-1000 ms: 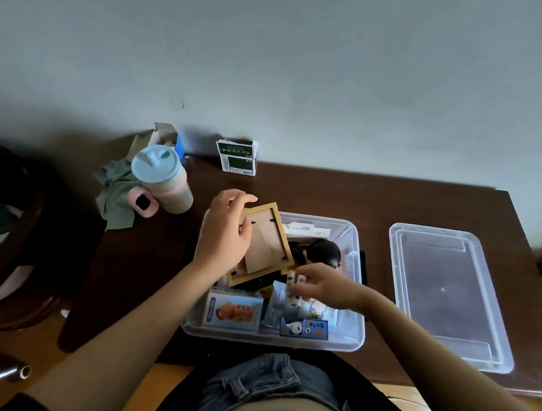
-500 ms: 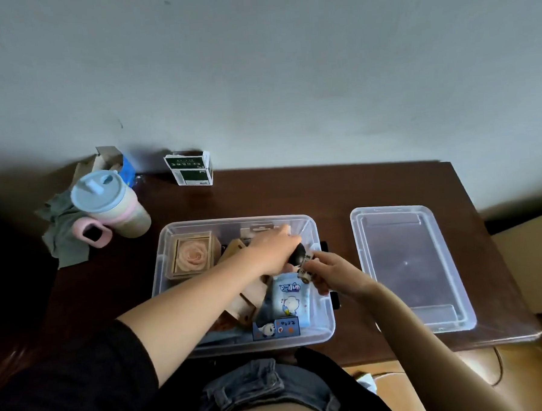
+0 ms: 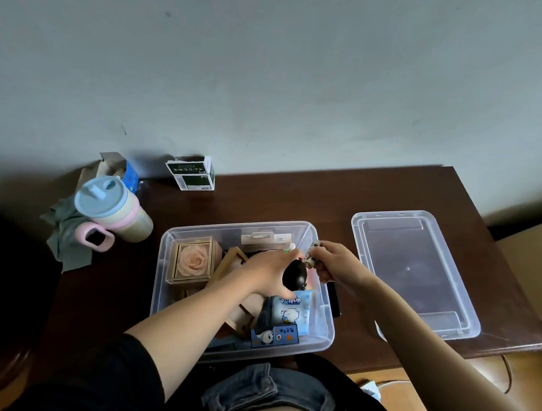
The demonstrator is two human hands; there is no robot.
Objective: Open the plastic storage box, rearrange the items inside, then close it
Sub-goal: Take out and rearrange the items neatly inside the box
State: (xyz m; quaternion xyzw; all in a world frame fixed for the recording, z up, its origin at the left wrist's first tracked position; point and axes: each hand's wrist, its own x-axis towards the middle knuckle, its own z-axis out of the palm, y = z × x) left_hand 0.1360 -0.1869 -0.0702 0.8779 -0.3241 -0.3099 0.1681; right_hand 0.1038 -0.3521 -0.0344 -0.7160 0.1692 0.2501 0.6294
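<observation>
The clear plastic storage box stands open on the dark wooden table, in front of me. Its clear lid lies flat to the right. My left hand reaches into the box and grips a round black object. My right hand hovers over the box's right side and pinches a small white patterned tube. Inside the box are a rose in a square case, a wooden frame partly under my arm, a blue cartoon packet and a panda card.
A pastel cup with a blue lid and pink handle sits at the back left on a grey cloth. A green and white carton stands by the wall. The table edge runs close to my lap.
My left hand let go of the wooden frame, which now lies in the box, and moved right onto the black object. The right hand rose slightly with the tube. The camera view shifted.
</observation>
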